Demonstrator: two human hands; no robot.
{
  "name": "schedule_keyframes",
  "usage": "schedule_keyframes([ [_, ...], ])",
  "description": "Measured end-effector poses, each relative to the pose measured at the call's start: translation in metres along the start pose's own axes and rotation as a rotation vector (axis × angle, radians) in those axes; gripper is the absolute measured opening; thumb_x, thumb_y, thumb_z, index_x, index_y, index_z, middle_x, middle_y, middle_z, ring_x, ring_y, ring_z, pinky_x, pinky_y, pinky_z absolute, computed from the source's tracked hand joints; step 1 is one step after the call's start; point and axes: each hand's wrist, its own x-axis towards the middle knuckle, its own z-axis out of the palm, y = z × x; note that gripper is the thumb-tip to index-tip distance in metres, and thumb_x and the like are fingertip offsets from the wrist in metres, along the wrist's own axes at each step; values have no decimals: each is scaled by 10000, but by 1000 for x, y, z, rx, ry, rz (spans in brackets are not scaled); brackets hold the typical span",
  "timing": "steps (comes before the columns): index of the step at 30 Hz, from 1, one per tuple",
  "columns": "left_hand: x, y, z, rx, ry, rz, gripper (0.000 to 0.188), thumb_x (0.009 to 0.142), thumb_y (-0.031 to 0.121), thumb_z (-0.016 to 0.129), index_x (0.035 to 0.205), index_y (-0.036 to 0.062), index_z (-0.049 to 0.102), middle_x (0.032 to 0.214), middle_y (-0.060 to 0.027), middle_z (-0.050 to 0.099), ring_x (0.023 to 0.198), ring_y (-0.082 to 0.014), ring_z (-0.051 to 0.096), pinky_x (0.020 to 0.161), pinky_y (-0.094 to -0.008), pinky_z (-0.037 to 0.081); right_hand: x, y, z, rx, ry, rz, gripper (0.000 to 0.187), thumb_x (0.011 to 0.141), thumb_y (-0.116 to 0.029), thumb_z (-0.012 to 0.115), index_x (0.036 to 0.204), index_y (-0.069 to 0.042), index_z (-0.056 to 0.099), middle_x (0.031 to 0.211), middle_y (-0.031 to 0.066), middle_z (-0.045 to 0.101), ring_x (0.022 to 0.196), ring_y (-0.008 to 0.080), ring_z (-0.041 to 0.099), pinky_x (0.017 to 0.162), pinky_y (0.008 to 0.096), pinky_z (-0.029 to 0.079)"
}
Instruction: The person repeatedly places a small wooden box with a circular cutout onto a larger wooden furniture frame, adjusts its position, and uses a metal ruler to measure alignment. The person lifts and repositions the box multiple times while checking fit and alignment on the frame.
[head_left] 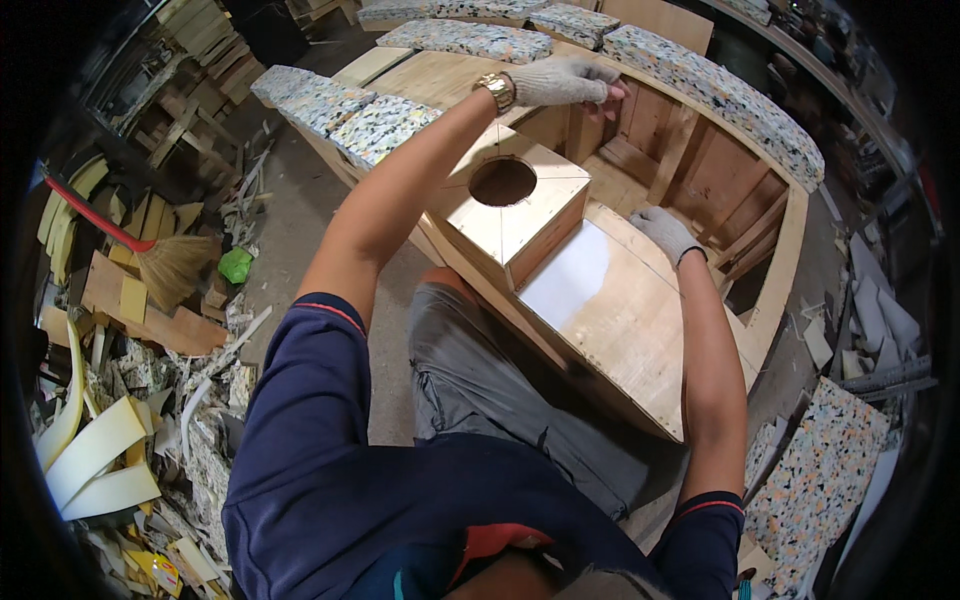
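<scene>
Head view: the wooden frame (793, 245) stood right in front of the person, slanting from upper left to lower right, its far part an open cavity divided by upright posts (676, 152). The left hand (565, 82), in a grey knit glove with bare fingertips, reached past the square box (525, 225) and over the cavity, near the far rail. Its fingers were curled; whether they pinched anything small or merely hung apart, I cannot tell. The right hand (665, 232), also gloved, lay at the inner edge of the plywood panel (640, 315), fingers toward the cavity; whether they clamped that edge or only rested on it could not be made out.

Several things could have gone wrong from there. Raw wood edges might have driven splinters into the uncovered fingertips, and the metal watch (495, 92) could have snagged on a corner of the box if the left arm drew back low. Leaning hard through the right hand might have strained the panel along its unsupported inner edge. The speckled foam strip (715, 98) along the far rail, if loose, could have been knocked off by a careless sweep of the left hand.
</scene>
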Motion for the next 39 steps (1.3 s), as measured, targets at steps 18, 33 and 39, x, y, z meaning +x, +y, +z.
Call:
schedule_keyframes([
  [18,-210,63,106,568,751,-262,361,886,381,828,1071,86,733,1028,-123,731,1027,-321,686,906,-428,503,-8,-15,-4,-12,128,-36,427,1006,-381,691,1075,37,742,933,250,739,847,359,707,807,439,543],
  [33,-217,22,140,571,979,80,288,970,243,522,844,41,684,854,-154,664,864,-387,646,818,-504,445,-37,-98,-21,148,638,-516,192,947,-136,738,1123,-66,772,1251,124,728,1156,304,714,979,406,565],
  [39,-203,18,145,578,1073,170,233,921,226,538,842,48,666,867,-165,665,823,-379,637,815,-507,447,-75,-187,-13,-161,306,-901,283,876,-297,797,1095,-118,782,1475,185,610,1475,427,475,1231,535,385],
])
